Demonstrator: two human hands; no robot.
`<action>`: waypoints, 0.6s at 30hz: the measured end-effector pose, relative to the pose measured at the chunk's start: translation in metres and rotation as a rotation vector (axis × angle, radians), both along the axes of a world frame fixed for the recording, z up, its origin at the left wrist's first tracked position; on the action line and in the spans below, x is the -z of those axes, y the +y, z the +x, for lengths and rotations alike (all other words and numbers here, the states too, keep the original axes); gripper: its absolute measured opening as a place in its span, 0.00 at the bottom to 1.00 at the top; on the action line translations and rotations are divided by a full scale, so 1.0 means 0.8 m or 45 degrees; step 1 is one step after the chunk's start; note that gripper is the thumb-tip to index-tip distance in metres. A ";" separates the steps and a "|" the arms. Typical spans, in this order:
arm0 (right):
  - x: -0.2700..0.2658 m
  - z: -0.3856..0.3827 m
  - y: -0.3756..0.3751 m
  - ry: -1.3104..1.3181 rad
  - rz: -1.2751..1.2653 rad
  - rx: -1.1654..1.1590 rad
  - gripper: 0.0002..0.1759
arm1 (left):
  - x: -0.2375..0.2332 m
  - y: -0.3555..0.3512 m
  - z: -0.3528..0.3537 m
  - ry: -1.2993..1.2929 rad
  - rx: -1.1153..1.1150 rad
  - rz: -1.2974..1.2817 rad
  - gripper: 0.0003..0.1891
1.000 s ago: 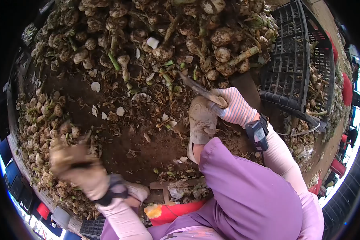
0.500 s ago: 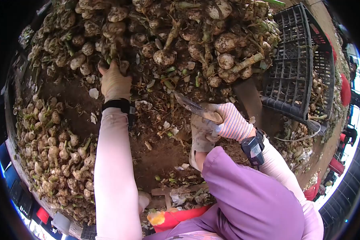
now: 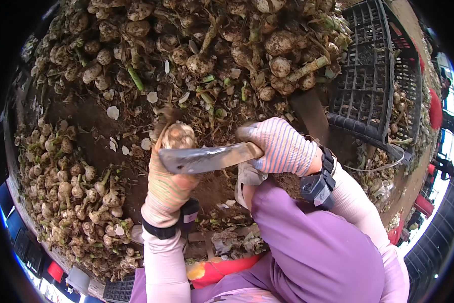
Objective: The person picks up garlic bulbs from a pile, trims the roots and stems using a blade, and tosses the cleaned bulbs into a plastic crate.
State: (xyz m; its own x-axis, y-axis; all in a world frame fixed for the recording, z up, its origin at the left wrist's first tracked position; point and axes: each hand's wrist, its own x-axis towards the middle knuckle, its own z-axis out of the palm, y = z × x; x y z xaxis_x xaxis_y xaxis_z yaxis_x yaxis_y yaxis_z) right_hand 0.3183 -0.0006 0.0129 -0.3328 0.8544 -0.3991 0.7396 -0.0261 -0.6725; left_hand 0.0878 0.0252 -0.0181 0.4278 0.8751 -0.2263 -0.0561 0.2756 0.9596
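Note:
My left hand (image 3: 167, 189), in a striped knit glove, is closed around a dirty garlic bulb (image 3: 179, 135) whose roots or dry leaves blur above it. My right hand (image 3: 283, 147), gloved the same way, grips the wooden handle of a broad knife (image 3: 206, 158). The blade points left and crosses in front of my left hand, just below the bulb. Beyond both hands lies a large heap of soil-covered garlic with stems (image 3: 199, 63). On the left, a second pile of garlic with short stems (image 3: 78, 189) spreads over the ground.
A black plastic crate (image 3: 362, 76) lies tipped at the right, beside the heap. Leaf scraps and pale skins (image 3: 113, 112) litter the soil. My purple-clad knee (image 3: 312, 237) rises below my right hand, and something red (image 3: 222, 270) shows under my legs.
My left hand has drawn back from the heap toward me with a garlic bulb in it. The knife has swung from pointing up-left to nearly level, its blade now at my left hand.

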 end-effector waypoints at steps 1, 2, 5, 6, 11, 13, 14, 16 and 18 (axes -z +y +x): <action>0.000 -0.002 0.002 0.073 0.091 -0.030 0.18 | -0.018 0.006 0.002 0.411 0.199 0.106 0.34; -0.001 -0.004 0.002 0.147 0.180 -0.060 0.20 | -0.017 0.005 -0.002 0.410 0.203 0.101 0.34; -0.008 -0.005 0.009 0.133 0.145 -0.108 0.24 | -0.019 -0.003 -0.012 1.261 0.696 1.185 0.29; -0.009 -0.005 0.009 0.149 0.120 -0.126 0.25 | -0.020 -0.007 -0.006 1.259 0.699 1.181 0.29; 0.002 -0.001 0.000 0.084 0.150 -0.181 0.24 | -0.056 -0.002 0.017 0.360 0.301 -0.172 0.13; 0.003 0.000 -0.005 0.095 0.147 -0.181 0.22 | -0.050 0.003 0.016 0.276 0.326 -0.413 0.14; 0.003 0.001 -0.005 0.093 0.143 -0.181 0.22 | -0.031 0.003 0.008 -0.131 0.188 -0.792 0.13; 0.002 0.004 -0.004 0.138 0.153 -0.190 0.22 | -0.028 0.001 0.011 -0.548 0.040 -1.159 0.12; 0.007 0.003 -0.007 0.152 0.169 -0.177 0.21 | -0.040 -0.006 0.023 -0.932 0.096 -1.417 0.13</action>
